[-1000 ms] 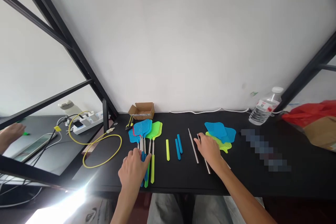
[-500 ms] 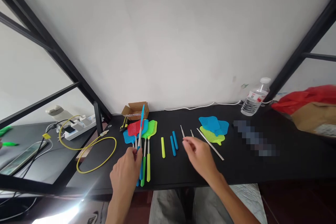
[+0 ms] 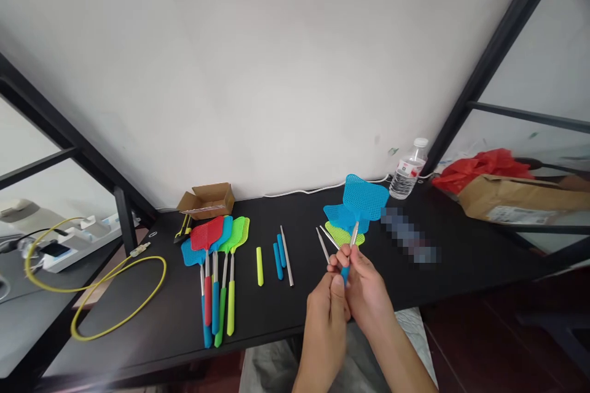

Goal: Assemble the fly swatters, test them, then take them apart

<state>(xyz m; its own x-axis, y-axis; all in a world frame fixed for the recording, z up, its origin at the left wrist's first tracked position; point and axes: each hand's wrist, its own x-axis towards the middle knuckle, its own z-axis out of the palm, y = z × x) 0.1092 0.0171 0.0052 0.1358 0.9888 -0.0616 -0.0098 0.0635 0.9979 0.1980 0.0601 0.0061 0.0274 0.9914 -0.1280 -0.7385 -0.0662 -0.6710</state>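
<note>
A blue fly swatter (image 3: 364,198) is raised over the right part of the desk, its mesh head up and its metal shaft tilted. My left hand (image 3: 328,307) is closed around the lower end of its blue handle. My right hand (image 3: 369,288) grips it higher, fingers round the top of the handle, hiding part of it. Behind it lie loose blue mesh heads (image 3: 338,216) and a yellow-green head (image 3: 341,234), with thin metal rods (image 3: 322,244) beside them. Left of my hands are a single metal rod (image 3: 286,256), two blue handles (image 3: 278,261) and a yellow-green handle (image 3: 259,266).
Several fly swatters (image 3: 207,236) lie in a row on the left of the black desk (image 3: 157,319). Behind them stands an open cardboard box (image 3: 209,201). A yellow cable (image 3: 161,285) loops at far left. A water bottle (image 3: 408,171) and a brown paper package (image 3: 516,199) are at right.
My left hand has carried the blue swatter rightward from above the row. My right hand has left the metal rod and joined on the handle. The view has swung right.
</note>
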